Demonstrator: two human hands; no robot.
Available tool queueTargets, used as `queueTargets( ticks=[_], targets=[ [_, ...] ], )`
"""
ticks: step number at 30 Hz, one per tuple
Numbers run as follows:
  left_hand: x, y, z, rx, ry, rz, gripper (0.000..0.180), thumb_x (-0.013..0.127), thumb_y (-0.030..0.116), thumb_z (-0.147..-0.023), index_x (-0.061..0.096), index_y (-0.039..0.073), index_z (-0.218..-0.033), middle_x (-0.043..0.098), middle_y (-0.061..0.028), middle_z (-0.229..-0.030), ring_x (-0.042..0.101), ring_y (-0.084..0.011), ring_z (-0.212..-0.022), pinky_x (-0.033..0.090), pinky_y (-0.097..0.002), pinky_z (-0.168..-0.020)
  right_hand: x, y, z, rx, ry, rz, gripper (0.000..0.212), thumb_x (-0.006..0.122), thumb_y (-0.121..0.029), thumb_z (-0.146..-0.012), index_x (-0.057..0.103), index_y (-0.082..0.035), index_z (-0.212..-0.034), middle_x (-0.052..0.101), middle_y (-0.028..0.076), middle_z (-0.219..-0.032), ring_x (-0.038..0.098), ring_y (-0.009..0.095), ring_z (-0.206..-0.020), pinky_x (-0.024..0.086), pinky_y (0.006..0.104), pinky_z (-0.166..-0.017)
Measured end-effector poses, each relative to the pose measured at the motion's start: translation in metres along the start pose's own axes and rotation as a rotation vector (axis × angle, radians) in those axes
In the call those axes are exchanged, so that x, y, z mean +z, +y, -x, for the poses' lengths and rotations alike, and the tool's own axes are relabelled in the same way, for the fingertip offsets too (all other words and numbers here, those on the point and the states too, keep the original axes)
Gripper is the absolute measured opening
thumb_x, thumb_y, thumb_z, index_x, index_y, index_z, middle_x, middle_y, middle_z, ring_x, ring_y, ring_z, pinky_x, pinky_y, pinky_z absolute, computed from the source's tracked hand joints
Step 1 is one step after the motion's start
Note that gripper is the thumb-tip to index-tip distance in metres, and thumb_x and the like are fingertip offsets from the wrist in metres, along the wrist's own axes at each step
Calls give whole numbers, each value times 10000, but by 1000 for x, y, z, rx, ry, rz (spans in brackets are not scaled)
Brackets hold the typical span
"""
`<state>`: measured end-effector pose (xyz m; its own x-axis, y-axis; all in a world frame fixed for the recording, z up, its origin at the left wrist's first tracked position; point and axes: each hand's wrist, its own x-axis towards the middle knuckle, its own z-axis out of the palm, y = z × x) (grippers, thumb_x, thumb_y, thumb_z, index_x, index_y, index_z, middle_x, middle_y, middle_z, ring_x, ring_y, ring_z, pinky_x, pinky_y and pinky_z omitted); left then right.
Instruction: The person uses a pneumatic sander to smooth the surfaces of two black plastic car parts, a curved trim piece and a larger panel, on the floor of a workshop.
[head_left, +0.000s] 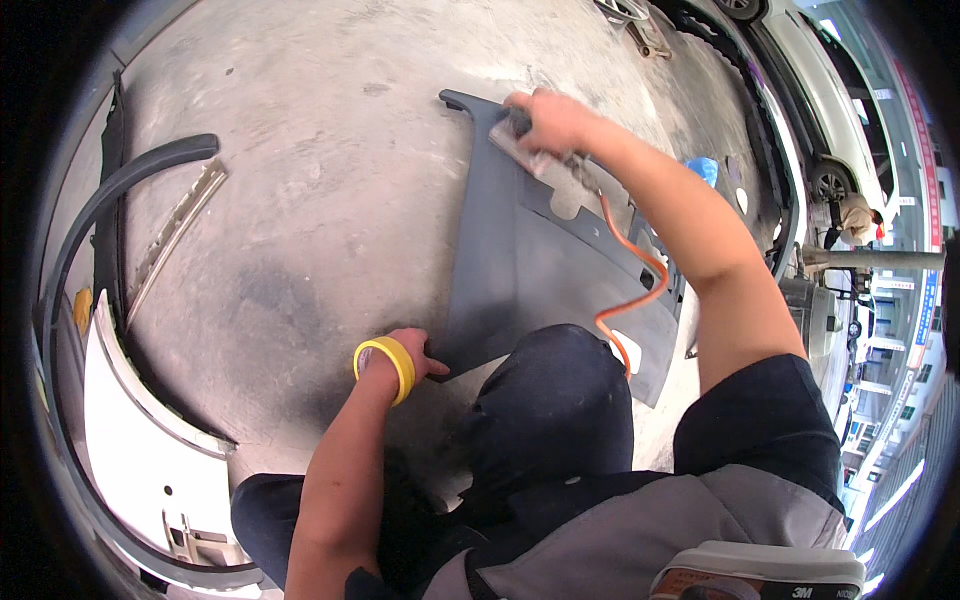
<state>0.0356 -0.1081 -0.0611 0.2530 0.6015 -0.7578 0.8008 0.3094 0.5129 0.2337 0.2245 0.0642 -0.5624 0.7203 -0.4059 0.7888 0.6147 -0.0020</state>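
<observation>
A grey car fender point(490, 260) lies on the floor in front of me, its narrow arm reaching away. My right hand point(552, 122) is wrapped round a hand-held sander point(518, 142), its flat pad on the fender's upper part; hand and tool are blurred by motion. From the sander an orange coiled air hose point(655, 275) trails back across the panel to my knee. My left hand point(408, 350) grips the fender's lower left corner, its fingers partly hidden. Round my left wrist hangs a roll of yellow tape point(403, 372).
On the left lie a white body panel point(140, 430), a dark curved trim point(150, 165) and a pale narrow strip point(180, 235). At the right, a white car point(830, 90) stands beyond dark bumper-like parts point(765, 140). A person point(857, 218) bends down near a post point(880, 259).
</observation>
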Motion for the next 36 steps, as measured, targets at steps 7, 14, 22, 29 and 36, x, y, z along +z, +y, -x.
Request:
queueTargets(
  ticks=[7, 14, 22, 29, 36],
  targets=[
    [3, 5, 0, 71, -9, -37, 543, 845, 446, -761, 725, 23, -1081, 721, -209, -1127, 684, -384, -1049, 536, -474, -909, -2, -2, -14, 0, 94, -10, 724, 788, -327, -739, 548, -179, -1406, 621, 238, -1194, 646, 429, -1060, 535, 469, -917],
    [-2, 3, 9, 26, -47, -79, 523, 796, 478, -812, 739, 38, -1088, 721, -211, -1117, 682, -400, -1056, 537, -502, -915, 4, -3, -13, 13, 77, -82, 721, 790, -170, -688, 570, -119, -1372, 640, 258, -1243, 623, 405, -1166, 507, 459, -993],
    [-4, 11, 28, -6, 45, 18, 489, 831, 405, -804, 756, 17, -1092, 722, -220, -1151, 680, -397, -1107, 541, -485, -943, 1, -3, -111, 11, 158, -123, 762, 832, -208, -647, 563, -120, -1355, 652, 274, -1221, 629, 438, -1134, 532, 472, -949],
    [-3, 4, 19, -3, 63, -23, 495, 834, 403, -794, 751, 1, -1072, 721, -225, -1146, 677, -409, -1104, 538, -491, -940, 12, -15, -47, -22, 167, -153, 749, 824, -218, -699, 553, -132, -1391, 618, 253, -1243, 618, 433, -1150, 512, 476, -995],
    [-3, 5, -10, 95, -80, -114, 568, 789, 506, -808, 722, 27, -1105, 703, -217, -1166, 646, -392, -1141, 509, -478, -975, 47, 89, 52, 446, 173, -94, 746, 806, -281, -760, 518, -187, -1441, 580, 237, -1310, 628, 423, -1172, 538, 474, -986]
  ],
)
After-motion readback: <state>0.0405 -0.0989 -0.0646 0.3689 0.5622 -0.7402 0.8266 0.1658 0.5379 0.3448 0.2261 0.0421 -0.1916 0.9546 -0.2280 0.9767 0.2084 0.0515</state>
